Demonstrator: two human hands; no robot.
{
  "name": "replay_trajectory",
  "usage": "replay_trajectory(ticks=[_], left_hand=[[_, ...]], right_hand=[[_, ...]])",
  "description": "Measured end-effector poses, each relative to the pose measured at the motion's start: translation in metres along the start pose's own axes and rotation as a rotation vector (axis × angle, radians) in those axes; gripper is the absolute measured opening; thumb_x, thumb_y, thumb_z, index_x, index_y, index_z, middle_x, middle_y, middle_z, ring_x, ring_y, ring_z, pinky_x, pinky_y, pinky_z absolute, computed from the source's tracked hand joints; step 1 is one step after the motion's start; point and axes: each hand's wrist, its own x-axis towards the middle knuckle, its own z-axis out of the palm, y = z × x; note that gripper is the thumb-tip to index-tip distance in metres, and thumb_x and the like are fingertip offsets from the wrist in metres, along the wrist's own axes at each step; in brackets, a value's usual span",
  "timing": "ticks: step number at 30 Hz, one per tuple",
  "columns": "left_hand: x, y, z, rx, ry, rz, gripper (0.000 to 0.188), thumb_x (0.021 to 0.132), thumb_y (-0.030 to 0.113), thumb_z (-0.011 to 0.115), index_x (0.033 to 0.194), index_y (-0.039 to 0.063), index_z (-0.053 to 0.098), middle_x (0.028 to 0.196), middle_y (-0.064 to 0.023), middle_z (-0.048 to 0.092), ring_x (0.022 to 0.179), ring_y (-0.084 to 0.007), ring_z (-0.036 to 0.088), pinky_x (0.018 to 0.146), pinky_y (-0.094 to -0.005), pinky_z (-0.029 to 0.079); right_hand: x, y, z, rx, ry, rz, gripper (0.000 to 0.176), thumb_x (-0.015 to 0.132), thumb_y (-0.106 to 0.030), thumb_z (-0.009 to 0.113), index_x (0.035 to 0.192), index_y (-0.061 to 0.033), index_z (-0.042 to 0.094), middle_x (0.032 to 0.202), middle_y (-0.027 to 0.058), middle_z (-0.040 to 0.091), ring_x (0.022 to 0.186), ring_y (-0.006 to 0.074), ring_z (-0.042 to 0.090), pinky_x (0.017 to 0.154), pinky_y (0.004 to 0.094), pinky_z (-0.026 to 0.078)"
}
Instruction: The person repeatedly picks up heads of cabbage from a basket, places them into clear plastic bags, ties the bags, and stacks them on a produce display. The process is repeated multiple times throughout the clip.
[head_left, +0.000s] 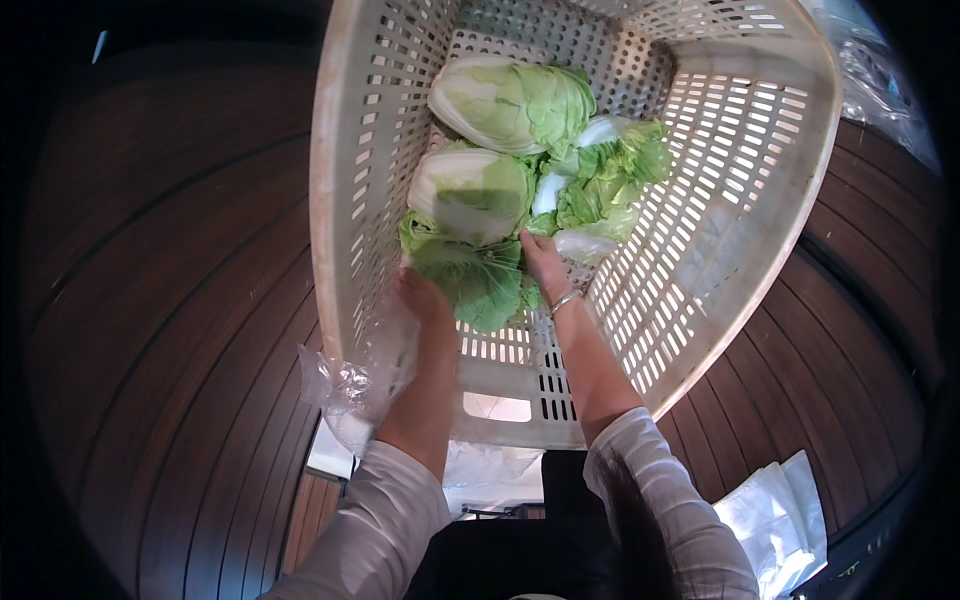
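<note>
Inside a deep white slatted plastic crate (480, 435), my left hand (425, 294) and my right hand (546, 262) flank the leafy near end of a napa cabbage (476, 281). Both grip its sides, with most fingers hidden beneath the broad green leaf. A silvery bracelet (565, 301) circles my right wrist. Just beyond my hands lies a pale napa cabbage head (469, 191), partly in shadow. Farther in rests a larger napa cabbage head (510, 105). Loose cabbage leaves (600, 184) are heaped along the right side of the crate.
Clear plastic film (345, 382) hangs at the crate's near left corner, beside my left forearm. Dark wooden slats (187, 300) spread on both sides. Folded white plastic bags (780, 525) lie at lower right, and crumpled clear plastic (874, 82) sits at upper right.
</note>
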Motion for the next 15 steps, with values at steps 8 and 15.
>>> replay_trajectory(ticks=[8, 15], left_hand=[[0.01, 0.012, 0.001, -0.18, -0.08, -0.256, 0.052, 0.099, 0.036, 0.042, 0.117, -0.012, 0.052, 0.118, -0.0293, 0.055, 0.105, -0.0365, 0.056, 0.093, -0.0428, 0.043], [0.002, -0.051, -0.016, 0.344, -0.437, -0.319, 0.054, 0.092, 0.044, 0.051, 0.117, -0.004, 0.057, 0.113, -0.0183, 0.061, 0.097, -0.0274, 0.06, 0.082, -0.0364, 0.047]], right_hand=[[-0.026, 0.01, 0.041, 0.552, 0.023, 0.13, 0.051, 0.098, -0.039, 0.05, 0.13, 0.0002, 0.053, 0.127, 0.0091, 0.058, 0.11, 0.0175, 0.056, 0.095, 0.0284, 0.043], [-0.044, 0.044, -0.017, 0.351, 0.131, 0.245, 0.077, 0.084, -0.057, 0.061, 0.126, 0.007, 0.056, 0.125, 0.0226, 0.058, 0.113, 0.0318, 0.056, 0.096, 0.0371, 0.042]])
